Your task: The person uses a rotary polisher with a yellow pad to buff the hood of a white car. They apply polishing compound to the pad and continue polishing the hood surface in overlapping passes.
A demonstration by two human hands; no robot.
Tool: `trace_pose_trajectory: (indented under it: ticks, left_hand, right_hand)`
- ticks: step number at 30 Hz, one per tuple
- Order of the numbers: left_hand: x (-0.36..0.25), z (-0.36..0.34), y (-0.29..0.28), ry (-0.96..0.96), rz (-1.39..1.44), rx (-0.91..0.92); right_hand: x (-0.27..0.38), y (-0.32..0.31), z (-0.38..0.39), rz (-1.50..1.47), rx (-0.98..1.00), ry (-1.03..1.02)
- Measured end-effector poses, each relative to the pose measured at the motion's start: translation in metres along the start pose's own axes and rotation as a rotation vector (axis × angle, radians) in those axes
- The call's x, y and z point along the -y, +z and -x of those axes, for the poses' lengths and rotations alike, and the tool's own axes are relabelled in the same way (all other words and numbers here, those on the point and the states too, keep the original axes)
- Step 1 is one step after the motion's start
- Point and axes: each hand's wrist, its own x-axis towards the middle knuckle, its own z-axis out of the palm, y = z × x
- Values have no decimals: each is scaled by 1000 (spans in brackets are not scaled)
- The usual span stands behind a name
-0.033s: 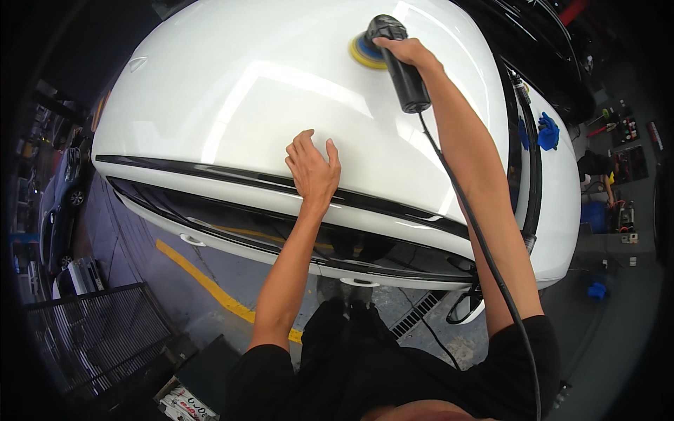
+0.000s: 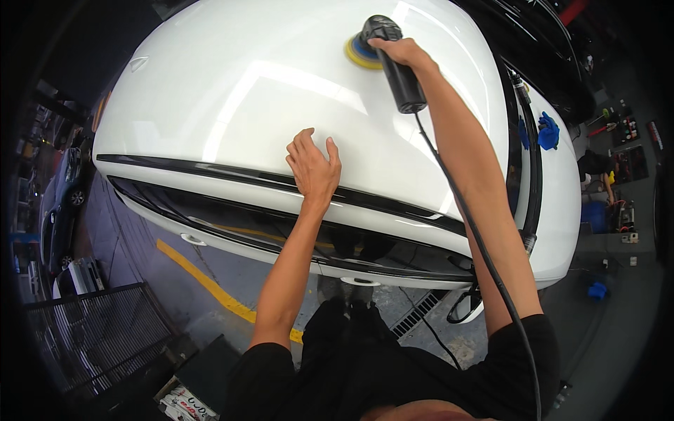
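Note:
A black corded polisher point(image 2: 406, 83) with a blue and yellow pad is gripped in my right hand point(image 2: 400, 53), arm stretched out across the car. Its round pad point(image 2: 361, 53) rests on the glossy white roof point(image 2: 232, 42) of the car, towards the far side. My left hand point(image 2: 313, 165) lies near the roof's close edge, just above the black trim strip point(image 2: 267, 181), with its fingers apart and nothing held. From the polisher's end a black cord point(image 2: 463, 196) runs back along my right arm.
Close to me are the car's door handle point(image 2: 359, 282) and side mirror point(image 2: 465, 307). A blue cloth point(image 2: 548, 131) sits on the windshield side at right. A metal grate point(image 2: 105, 337) and a cardboard box point(image 2: 186, 403) stand lower left. Another person point(image 2: 600, 172) is partly visible far right.
The polisher and my right hand have shifted slightly left across the roof. My left hand stays in place.

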Motion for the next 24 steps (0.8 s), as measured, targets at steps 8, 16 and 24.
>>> trace_pose_trajectory:
  ticks: [8, 16, 24]
  left_hand:
    - [-1, 1, -15, 99, 388, -221]
    - [-194, 134, -180, 1110, 1002, 553]
    - [-290, 226, -255, 1206, 1313, 1107]
  right_hand:
    - [59, 35, 78, 24, 99, -80]
    - [19, 34, 114, -18, 63, -62]
    - [-90, -16, 174, -92, -14, 82]
